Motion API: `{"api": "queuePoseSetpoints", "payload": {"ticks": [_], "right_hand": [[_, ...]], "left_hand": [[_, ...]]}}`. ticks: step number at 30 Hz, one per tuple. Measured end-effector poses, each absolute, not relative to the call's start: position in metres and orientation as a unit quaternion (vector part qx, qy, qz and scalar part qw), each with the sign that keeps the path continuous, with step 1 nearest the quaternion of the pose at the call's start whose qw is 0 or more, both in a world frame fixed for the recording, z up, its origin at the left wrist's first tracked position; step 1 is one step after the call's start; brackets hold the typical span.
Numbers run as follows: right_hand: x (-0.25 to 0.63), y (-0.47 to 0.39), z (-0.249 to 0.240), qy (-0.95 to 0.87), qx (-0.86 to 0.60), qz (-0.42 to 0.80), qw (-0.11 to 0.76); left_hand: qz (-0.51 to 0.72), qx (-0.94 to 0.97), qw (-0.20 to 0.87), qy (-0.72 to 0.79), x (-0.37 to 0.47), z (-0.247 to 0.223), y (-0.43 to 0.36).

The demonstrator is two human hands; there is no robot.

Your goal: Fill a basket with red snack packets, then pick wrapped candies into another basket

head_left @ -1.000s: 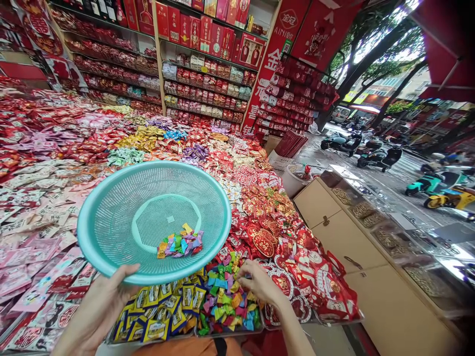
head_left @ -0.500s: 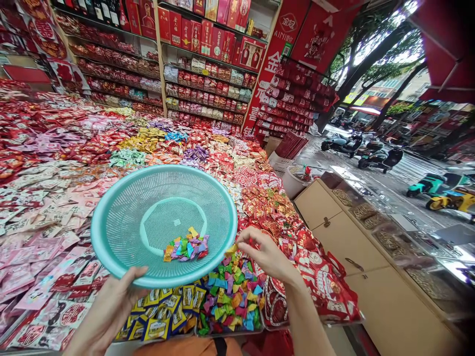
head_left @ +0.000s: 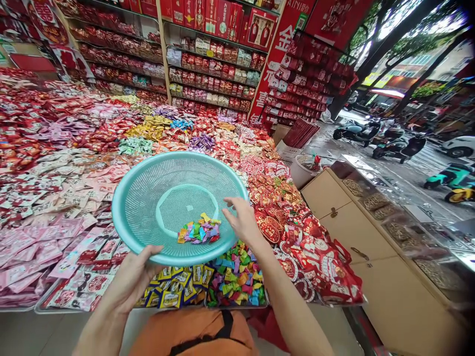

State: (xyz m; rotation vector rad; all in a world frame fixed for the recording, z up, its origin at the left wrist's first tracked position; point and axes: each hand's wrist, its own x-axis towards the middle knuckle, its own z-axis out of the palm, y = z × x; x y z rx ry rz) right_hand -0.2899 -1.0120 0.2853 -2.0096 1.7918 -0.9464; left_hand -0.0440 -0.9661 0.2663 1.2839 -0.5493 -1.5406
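A turquoise mesh basket [head_left: 139,202] is tilted towards me above the candy display. My left hand [head_left: 135,274] grips its near left rim, thumb on top and fingers underneath. Inside, a small heap of colourful wrapped candies [head_left: 199,231] lies at the near side of the bottom. My right hand [head_left: 243,220] hovers over the basket's right edge, fingers apart and nothing visible in them. Below the basket are a tray of multicoloured wrapped candies [head_left: 237,277] and, beside it to the left, yellow and blue packets [head_left: 174,291], partly hidden by the basket.
Red and gold packets [head_left: 326,267] lie to the right, pink packets [head_left: 29,252] to the left. Shelves with red boxes [head_left: 218,20] stand behind. A beige cabinet [head_left: 393,296] borders the display on the right; scooters [head_left: 401,148] are parked outside.
My right hand has moved from beside the basket's right rim to above it, and the yellow candy in its fingers is gone from them. The view has shifted, with the basket still held.
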Motion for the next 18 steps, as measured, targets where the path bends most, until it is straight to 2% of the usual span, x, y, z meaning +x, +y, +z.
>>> {"api": "queuePoseSetpoints", "payload": {"ticks": [3,5,7,13,18], "right_hand": [[-0.305,-0.982,0.286,0.587,-0.66,-0.451,0.125],[-0.319,-0.962,0.276,0.608,-0.614,-0.491,0.113],[-0.334,-0.943,0.259,0.647,-0.573,-0.49,0.116],[-0.356,-0.91,0.202,0.709,-0.533,-0.416,0.199],[-0.355,-0.905,0.18,0.718,-0.494,-0.425,0.243]], "left_hand": [[-0.634,0.529,0.515,-0.23,-0.039,0.265,-0.971],[-0.628,0.53,0.52,-0.232,-0.037,0.266,-0.974],[-0.628,0.526,0.522,-0.236,-0.035,0.266,-0.976],[-0.631,0.529,0.512,-0.246,-0.03,0.265,-0.974],[-0.65,0.541,0.476,-0.241,-0.022,0.261,-0.968]]}}
